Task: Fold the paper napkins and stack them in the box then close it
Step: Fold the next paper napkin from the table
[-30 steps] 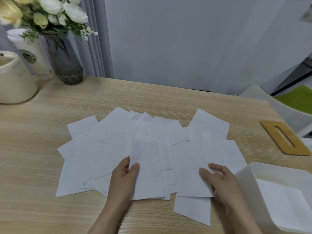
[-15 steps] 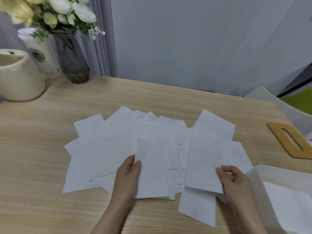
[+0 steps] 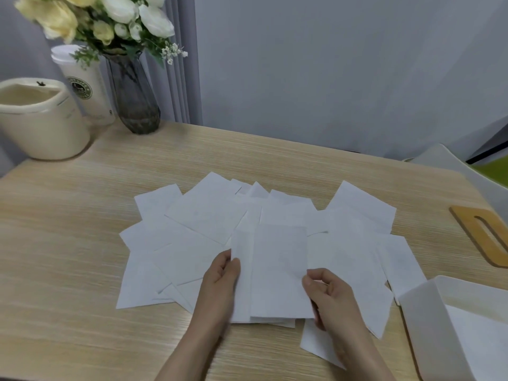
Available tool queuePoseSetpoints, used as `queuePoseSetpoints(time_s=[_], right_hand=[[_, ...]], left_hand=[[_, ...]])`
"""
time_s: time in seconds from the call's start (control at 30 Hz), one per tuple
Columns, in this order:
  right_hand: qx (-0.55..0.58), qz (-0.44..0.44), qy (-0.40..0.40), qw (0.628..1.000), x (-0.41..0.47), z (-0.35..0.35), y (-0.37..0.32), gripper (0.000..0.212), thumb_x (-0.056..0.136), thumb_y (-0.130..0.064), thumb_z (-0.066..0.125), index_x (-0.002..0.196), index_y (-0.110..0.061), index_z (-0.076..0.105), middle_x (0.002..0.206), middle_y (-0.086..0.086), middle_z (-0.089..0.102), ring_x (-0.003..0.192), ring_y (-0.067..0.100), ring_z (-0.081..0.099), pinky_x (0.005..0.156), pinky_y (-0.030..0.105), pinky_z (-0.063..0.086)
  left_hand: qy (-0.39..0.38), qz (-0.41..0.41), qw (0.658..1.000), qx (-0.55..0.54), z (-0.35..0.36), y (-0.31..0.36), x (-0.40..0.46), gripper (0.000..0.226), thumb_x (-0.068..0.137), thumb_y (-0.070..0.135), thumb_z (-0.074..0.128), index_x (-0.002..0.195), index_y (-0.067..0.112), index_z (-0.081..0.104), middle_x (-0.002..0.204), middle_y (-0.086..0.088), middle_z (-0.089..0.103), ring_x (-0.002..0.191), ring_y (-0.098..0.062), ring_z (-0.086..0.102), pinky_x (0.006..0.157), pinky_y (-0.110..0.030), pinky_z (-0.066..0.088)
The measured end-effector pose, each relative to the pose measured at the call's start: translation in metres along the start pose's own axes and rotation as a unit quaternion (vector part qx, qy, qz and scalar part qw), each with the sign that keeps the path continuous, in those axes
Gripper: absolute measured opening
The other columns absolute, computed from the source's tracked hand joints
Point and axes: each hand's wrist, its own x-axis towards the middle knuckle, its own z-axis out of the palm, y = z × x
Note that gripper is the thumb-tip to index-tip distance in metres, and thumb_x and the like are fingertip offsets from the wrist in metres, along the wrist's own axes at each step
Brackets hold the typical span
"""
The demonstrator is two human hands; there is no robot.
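Head view: napkin (image 3: 277,270) lay long axis pointing away, left hand (image 3: 221,281) and right hand (image 3: 328,292) pinching its side edges, box (image 3: 428,325) nearer the right.

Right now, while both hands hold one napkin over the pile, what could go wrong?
1. The left hand and right hand pinch the napkin above loose napkins; a second sheet may lift with it.
2. The sheets overlap untidily, so the fold could come out crooked.
3. The white box stands close to the right forearm and might get pushed.
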Motion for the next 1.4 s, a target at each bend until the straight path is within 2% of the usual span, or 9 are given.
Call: queuePoseSetpoints(time_s=[0.17, 0.33, 0.5, 0.67, 0.8, 0.93, 1.13, 1.33, 1.4], right_hand=[[-0.026, 0.001, -0.017, 1.0, 0.001, 0.015, -0.002, 0.01, 0.096, -0.01, 0.053, 0.09, -0.007, 0.06, 0.039, -0.008, 0.039, 0.029, 0.009, 0.032, 0.034, 0.016, 0.029], [-0.043, 0.009, -0.03, 0.999, 0.004, 0.022, 0.0, 0.009, 0.096, -0.012, 0.053, 0.091, -0.01, 0.061, 0.04, -0.008, 0.037, 0.03, 0.009, 0.034, 0.036, 0.016, 0.03], [-0.051, 0.008, -0.035, 0.998, 0.004, 0.025, 0.001, 0.01, 0.096, -0.012, 0.053, 0.092, -0.009, 0.062, 0.041, -0.006, 0.037, 0.031, 0.009, 0.034, 0.036, 0.018, 0.032], [-0.069, -0.013, -0.039, 0.997, 0.003, 0.026, 0.001, 0.01, 0.096, -0.011, 0.053, 0.091, -0.009, 0.061, 0.041, -0.004, 0.041, 0.031, 0.011, 0.036, 0.038, 0.018, 0.034], [-0.077, -0.03, -0.036, 0.996, 0.003, 0.027, 0.002, 0.009, 0.095, -0.011, 0.053, 0.09, -0.011, 0.06, 0.042, -0.005, 0.041, 0.033, 0.011, 0.035, 0.04, 0.018, 0.036], [-0.073, -0.03, -0.038, 0.996, 0.003, 0.027, 0.002, 0.009, 0.095, -0.011, 0.053, 0.091, -0.009, 0.061, 0.044, -0.005, 0.041, 0.035, 0.01, 0.036, 0.039, 0.018, 0.036], [-0.076, -0.036, -0.048, 0.995, 0.003, 0.029, 0.001, 0.009, 0.095, -0.011, 0.054, 0.089, -0.011, 0.061, 0.04, -0.011, 0.043, 0.035, 0.009, 0.036, 0.042, 0.023, 0.038], [-0.069, -0.044, -0.047, 0.996, 0.003, 0.028, 0.0, 0.013, 0.096, -0.012, 0.054, 0.086, -0.01, 0.062, 0.042, -0.014, 0.05, 0.035, 0.007, 0.038, 0.04, 0.022, 0.035], [-0.067, -0.046, -0.046, 0.996, 0.003, 0.027, 0.0, 0.013, 0.096, -0.012, 0.054, 0.086, -0.01, 0.063, 0.043, -0.014, 0.051, 0.035, 0.007, 0.038, 0.038, 0.021, 0.034]], left_hand=[[0.005, -0.002, 1.0, 0.005, -0.001, -0.003, 0.003, 0.024, 0.101, 0.025, 0.047, 0.096, 0.026, 0.07, 0.094, 0.004, 0.075, 0.089, -0.012, 0.069, 0.084, -0.037, 0.051], [0.006, 0.003, 1.0, 0.007, 0.0, -0.004, 0.004, 0.031, 0.103, 0.032, 0.044, 0.088, 0.028, 0.071, 0.095, -0.001, 0.074, 0.097, -0.023, 0.068, 0.092, -0.045, 0.05], [0.013, 0.002, 1.0, 0.0, 0.0, -0.003, 0.003, 0.032, 0.103, 0.025, 0.045, 0.083, 0.024, 0.07, 0.089, -0.007, 0.072, 0.083, -0.017, 0.065, 0.079, -0.038, 0.049], [0.008, 0.01, 1.0, -0.006, 0.001, -0.003, 0.002, 0.025, 0.102, 0.017, 0.045, 0.094, 0.008, 0.066, 0.097, -0.015, 0.07, 0.084, -0.019, 0.064, 0.08, -0.038, 0.048], [0.018, 0.004, 1.0, -0.009, 0.001, -0.002, 0.001, 0.026, 0.102, 0.019, 0.045, 0.09, 0.017, 0.067, 0.087, -0.001, 0.073, 0.082, -0.014, 0.066, 0.079, -0.036, 0.05], [0.014, 0.001, 1.0, -0.005, 0.002, -0.002, 0.001, 0.021, 0.101, 0.015, 0.046, 0.096, 0.016, 0.067, 0.09, -0.002, 0.075, 0.083, -0.016, 0.069, 0.08, -0.038, 0.053], [0.004, -0.001, 1.0, 0.022, 0.0, -0.004, 0.002, 0.018, 0.1, 0.015, 0.048, 0.098, 0.018, 0.066, 0.088, 0.002, 0.075, 0.078, -0.011, 0.07, 0.071, -0.031, 0.052], [0.011, -0.003, 1.0, 0.02, 0.0, -0.004, 0.002, 0.017, 0.1, 0.021, 0.048, 0.095, 0.021, 0.065, 0.09, -0.001, 0.074, 0.088, -0.024, 0.07, 0.082, -0.046, 0.054], [0.013, -0.001, 1.0, 0.018, 0.0, -0.004, 0.002, 0.018, 0.1, 0.023, 0.048, 0.094, 0.023, 0.064, 0.09, -0.002, 0.073, 0.088, -0.024, 0.07, 0.083, -0.047, 0.054]])
